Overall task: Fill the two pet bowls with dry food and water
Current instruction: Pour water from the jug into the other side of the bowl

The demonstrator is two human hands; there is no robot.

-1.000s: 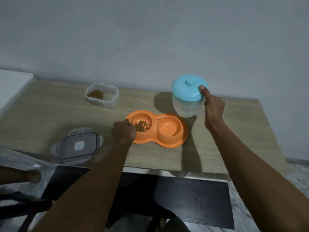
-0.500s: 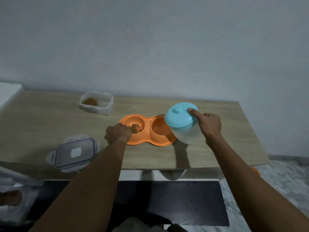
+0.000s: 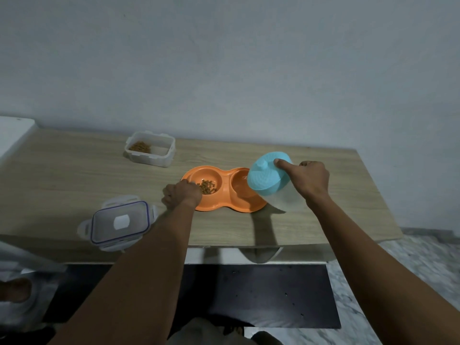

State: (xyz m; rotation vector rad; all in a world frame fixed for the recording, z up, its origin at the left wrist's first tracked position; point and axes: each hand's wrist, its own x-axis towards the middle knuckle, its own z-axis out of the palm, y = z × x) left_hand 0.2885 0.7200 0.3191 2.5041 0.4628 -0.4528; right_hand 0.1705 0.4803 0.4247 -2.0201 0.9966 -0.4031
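Note:
An orange double pet bowl (image 3: pixel 211 205) sits in the middle of the wooden table (image 3: pixel 323 220). Its left cup holds brown dry food (image 3: pixel 207 186); its right cup (image 3: pixel 239 188) is partly hidden by the jug. My left hand (image 3: pixel 181 196) grips the bowl's left rim. My right hand (image 3: pixel 308 179) holds a translucent water jug with a light blue lid (image 3: pixel 270 181), tilted left over the right cup, with my index finger pressing on the lid. I cannot tell whether water is flowing.
An open clear container with some dry food (image 3: pixel 150 151) stands at the back left of the table. Its clip lid (image 3: pixel 119 221) lies at the front left edge. A black mat (image 3: pixel 273 295) covers the floor below the table.
My right hand lifted the jug from the table behind the bowl, brought it over the right cup and tilted it left. My left hand stayed on the bowl's rim.

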